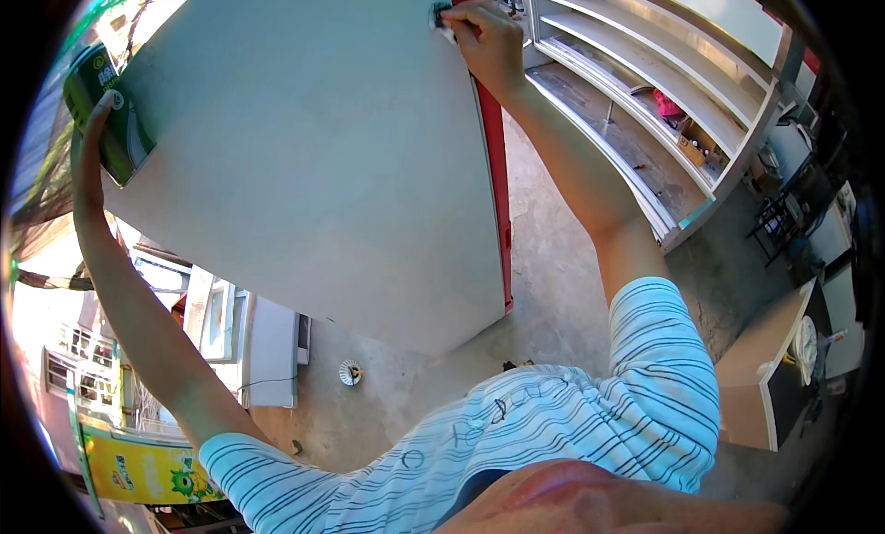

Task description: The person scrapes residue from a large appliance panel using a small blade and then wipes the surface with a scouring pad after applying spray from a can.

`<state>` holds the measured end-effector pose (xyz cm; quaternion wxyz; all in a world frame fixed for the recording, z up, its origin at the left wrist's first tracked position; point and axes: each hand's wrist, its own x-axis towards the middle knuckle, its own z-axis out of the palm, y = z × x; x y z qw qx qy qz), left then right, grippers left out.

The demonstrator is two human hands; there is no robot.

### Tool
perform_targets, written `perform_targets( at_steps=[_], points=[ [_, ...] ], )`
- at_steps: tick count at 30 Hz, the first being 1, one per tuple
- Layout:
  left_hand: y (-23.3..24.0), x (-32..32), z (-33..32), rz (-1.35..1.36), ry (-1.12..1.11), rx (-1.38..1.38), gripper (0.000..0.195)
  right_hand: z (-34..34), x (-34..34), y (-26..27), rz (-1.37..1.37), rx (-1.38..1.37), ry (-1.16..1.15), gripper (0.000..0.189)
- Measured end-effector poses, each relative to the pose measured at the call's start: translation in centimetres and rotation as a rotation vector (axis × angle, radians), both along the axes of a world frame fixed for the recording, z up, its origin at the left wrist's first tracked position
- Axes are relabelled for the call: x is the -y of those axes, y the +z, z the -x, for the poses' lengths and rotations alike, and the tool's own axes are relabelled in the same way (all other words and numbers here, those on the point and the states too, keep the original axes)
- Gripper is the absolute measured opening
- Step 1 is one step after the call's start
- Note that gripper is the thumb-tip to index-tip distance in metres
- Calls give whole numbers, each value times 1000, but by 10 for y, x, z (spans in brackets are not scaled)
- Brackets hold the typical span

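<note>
A large pale panel of a cabinet-like appliance point(311, 168) with a red edge point(494, 188) stands in front of me. At its upper right, my right hand point(484, 40) pinches a small black-and-white wad point(440, 22), perhaps cloth or a scrubber, against or close to the panel near the red edge. On the far left, my left hand point(97, 126) is around a green rectangular can point(124, 130) that bears writing. The can is tilted and overlaps the panel's left edge; whether it rests on the panel I cannot tell. My left fingers are partly hidden behind the can.
A white shelving frame point(643, 64) stands at the upper right, with a small cardboard box point(691, 143) inside. A brown-sided cabinet point(753, 375) is at the lower right. On the concrete floor point(325, 375) lies a round white ribbed object point(350, 372). A white appliance point(271, 354) stands lower left.
</note>
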<state>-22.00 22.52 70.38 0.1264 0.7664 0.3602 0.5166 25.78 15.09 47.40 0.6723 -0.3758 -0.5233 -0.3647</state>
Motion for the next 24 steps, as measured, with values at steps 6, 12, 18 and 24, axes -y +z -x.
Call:
perform_targets(
  at_steps=[6,12,18,24],
  points=[
    [1,-9,3,-8,-16,16,77,2,4,-29,55,-64,3,7],
    [2,-10,5,-15,30,9,77,-2,2,19,-7,24,-22,7],
    [1,-8,6,-11,-22,12,78,-1,-4,-8,28,60,-99,6],
    [3,-13,7,16,8,-4,81,-10,-6,24,-24,121,-114,7]
  ],
)
